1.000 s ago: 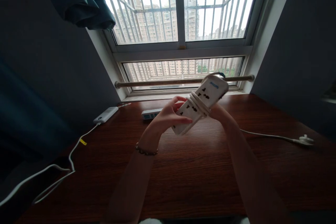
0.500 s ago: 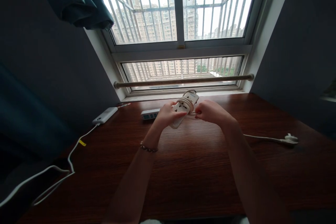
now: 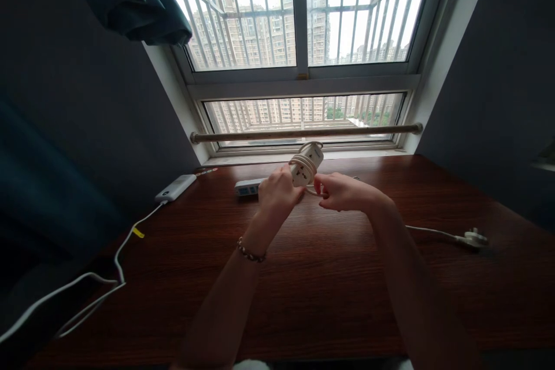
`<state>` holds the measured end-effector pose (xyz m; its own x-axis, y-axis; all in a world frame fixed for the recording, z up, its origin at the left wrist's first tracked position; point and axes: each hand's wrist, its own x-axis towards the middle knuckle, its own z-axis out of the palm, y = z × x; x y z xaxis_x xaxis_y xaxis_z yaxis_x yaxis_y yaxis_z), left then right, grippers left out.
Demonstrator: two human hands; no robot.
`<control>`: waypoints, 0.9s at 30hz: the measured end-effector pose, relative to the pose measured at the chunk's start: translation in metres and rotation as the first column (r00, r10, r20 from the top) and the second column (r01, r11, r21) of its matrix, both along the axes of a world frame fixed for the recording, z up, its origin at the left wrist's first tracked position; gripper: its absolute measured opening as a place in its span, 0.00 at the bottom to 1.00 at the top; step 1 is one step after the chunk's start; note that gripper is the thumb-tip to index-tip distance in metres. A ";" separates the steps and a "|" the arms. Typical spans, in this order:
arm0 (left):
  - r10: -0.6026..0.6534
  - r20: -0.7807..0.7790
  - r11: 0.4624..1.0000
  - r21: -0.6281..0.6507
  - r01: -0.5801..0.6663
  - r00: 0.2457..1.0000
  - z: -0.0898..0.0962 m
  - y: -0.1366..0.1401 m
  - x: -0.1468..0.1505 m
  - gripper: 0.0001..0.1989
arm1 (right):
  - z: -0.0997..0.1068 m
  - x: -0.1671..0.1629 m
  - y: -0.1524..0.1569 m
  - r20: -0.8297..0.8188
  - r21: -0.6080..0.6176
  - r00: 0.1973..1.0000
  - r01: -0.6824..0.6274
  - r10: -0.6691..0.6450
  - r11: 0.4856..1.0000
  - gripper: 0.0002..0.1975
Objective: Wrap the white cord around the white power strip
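A white power strip (image 3: 315,154) is raised over the tabletop, tilted, with several loops of its cord wound round its middle. My left hand (image 3: 278,189) is closed round the strip's near end and hides that part. Close beside it, my right hand (image 3: 340,191) pinches the white cord (image 3: 312,191) just below the strip. From behind my right forearm the cord runs over the table to a plug (image 3: 473,238) lying at the right. A second white power strip (image 3: 248,187) with blue sockets lies behind my left hand, partly covered by it.
The dark red wooden table (image 3: 329,295) reaches to the window sill. On its left lies a white power bank (image 3: 176,188) with a white cable (image 3: 118,260) hanging off the edge. A rail (image 3: 303,134) crosses the window, and a blue curtain (image 3: 143,6) hangs upper left.
The wound power strip has tipped more upright, and my left hand has turned with it. My right hand has moved slightly down and left with the cord. The plug has shifted slightly.
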<state>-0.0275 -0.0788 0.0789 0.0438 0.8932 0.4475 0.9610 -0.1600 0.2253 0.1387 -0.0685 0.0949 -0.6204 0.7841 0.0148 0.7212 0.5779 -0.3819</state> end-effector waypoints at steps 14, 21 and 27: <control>-0.446 -0.152 0.889 -0.189 0.417 0.882 -0.008 0.013 -0.014 0.16 | 0.000 0.007 0.005 -0.125 -0.039 0.992 -0.005 0.000 0.999 0.04; -0.803 0.314 0.354 -0.435 0.828 0.507 0.007 0.003 -0.030 0.23 | -0.002 0.011 0.007 -0.454 -0.361 0.879 -0.332 0.147 0.871 0.16; -0.572 0.745 0.276 -0.220 0.935 0.344 0.014 -0.003 -0.034 0.37 | -0.011 0.013 0.010 -0.796 -0.329 0.605 -0.417 -0.011 0.847 0.15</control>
<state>-0.0619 -0.0822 0.0925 0.8149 0.5675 0.1177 0.1632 -0.4196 0.8929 0.1520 -0.0588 0.0840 -0.6926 0.6790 0.2434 -0.0638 0.2784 -0.9583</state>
